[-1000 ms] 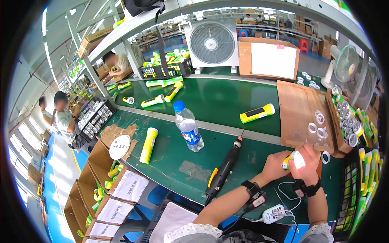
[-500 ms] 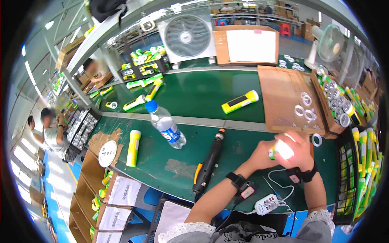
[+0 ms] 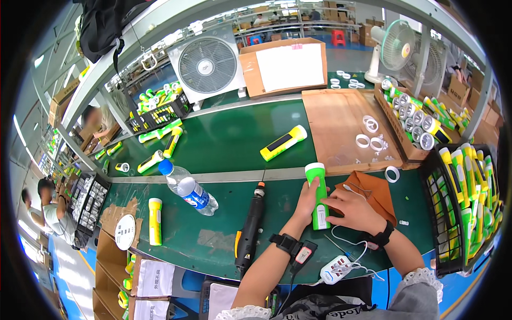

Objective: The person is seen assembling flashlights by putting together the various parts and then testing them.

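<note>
A green and white flashlight (image 3: 321,213) is held over the near right part of the green bench, its white head pointing away from me. My left hand (image 3: 305,202) is wrapped round its left side. My right hand (image 3: 353,210) meets the right side of its body, fingertips and thumb pressed to the lower half near a pale panel. Beyond my right hand lies a brown leather-like sheet (image 3: 372,192) with a thin cable across it. Left of my arms rests a black electric screwdriver (image 3: 250,229).
A water bottle (image 3: 192,192) and a yellow flashlight (image 3: 155,221) are at left. A white power strip (image 3: 337,269) with cables sits close to me. At right is a black crate (image 3: 441,213) of flashlights. White rings (image 3: 362,141) lie on a wooden board (image 3: 330,114).
The flashlight has swung from shining its bright head toward me to pointing away, with its green body visible. Both hands have moved left and down; the brown sheet is now uncovered.
</note>
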The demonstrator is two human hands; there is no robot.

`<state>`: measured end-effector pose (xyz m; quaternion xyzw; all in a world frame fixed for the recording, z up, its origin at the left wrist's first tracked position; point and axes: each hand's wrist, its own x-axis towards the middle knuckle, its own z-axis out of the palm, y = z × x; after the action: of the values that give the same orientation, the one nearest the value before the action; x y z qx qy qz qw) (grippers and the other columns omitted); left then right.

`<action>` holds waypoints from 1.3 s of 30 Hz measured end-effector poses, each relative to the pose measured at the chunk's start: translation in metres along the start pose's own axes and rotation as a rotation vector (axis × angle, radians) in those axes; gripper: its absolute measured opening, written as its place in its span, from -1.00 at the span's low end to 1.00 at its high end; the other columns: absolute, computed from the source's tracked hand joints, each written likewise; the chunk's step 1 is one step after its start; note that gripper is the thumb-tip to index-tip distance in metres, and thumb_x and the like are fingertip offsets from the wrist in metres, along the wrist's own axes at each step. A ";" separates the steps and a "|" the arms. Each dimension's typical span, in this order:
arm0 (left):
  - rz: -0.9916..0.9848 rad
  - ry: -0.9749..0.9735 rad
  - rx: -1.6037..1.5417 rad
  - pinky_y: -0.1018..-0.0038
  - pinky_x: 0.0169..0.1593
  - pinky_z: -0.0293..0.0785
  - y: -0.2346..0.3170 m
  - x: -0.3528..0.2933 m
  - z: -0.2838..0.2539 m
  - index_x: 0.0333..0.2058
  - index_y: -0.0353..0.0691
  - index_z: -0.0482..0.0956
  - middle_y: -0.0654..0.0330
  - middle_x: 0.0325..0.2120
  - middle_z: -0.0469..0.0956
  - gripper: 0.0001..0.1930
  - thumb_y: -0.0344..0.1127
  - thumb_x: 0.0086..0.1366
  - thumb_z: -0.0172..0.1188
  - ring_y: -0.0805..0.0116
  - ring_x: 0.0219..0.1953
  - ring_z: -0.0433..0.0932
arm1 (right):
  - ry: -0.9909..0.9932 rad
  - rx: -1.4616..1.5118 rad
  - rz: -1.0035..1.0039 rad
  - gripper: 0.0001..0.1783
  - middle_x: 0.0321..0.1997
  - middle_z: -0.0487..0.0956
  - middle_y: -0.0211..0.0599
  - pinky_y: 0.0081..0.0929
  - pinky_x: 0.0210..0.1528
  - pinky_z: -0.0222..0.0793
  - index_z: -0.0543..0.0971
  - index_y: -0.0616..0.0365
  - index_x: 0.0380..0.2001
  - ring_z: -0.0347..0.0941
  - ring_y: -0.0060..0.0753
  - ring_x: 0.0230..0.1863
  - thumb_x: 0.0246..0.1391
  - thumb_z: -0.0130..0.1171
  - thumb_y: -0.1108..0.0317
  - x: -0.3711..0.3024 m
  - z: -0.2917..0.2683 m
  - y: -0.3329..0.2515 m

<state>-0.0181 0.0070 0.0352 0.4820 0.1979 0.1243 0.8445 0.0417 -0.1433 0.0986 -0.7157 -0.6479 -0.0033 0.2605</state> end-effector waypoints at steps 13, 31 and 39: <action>0.007 -0.060 0.205 0.49 -0.44 0.45 0.005 -0.007 0.017 -0.12 -0.22 0.19 0.15 -0.42 0.41 -0.64 -0.16 0.24 0.03 0.40 -0.51 0.48 | 0.552 0.246 0.119 -0.65 -0.28 0.44 -0.18 -0.33 -0.27 0.33 0.48 0.19 -0.27 0.38 -0.13 -0.33 -0.09 0.16 0.18 0.033 0.006 0.028; 0.101 -0.370 -0.100 0.45 -0.52 0.43 -0.004 -0.010 0.008 -0.24 -0.21 0.28 0.16 -0.49 0.40 -0.66 -0.07 0.19 0.05 0.35 -0.60 0.46 | 0.257 0.266 0.063 -0.66 -0.13 0.39 -0.09 -0.39 -0.24 0.34 0.43 0.16 -0.17 0.43 -0.16 -0.31 -0.08 0.11 0.34 0.063 -0.019 0.025; -0.018 0.029 -0.079 0.46 -0.32 0.45 -0.006 0.003 0.001 -0.23 -0.24 0.37 0.18 -0.47 0.45 -0.57 0.06 0.30 -0.20 0.37 -0.43 0.49 | 0.033 -0.069 -0.079 -0.69 -0.31 0.38 -0.29 -0.34 -0.23 0.28 0.51 0.13 -0.27 0.34 -0.27 -0.23 -0.16 0.18 0.27 0.005 0.002 -0.004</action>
<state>-0.0151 0.0041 0.0302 0.4445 0.2094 0.1312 0.8610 0.0381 -0.1374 0.1000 -0.6980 -0.6708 -0.0478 0.2463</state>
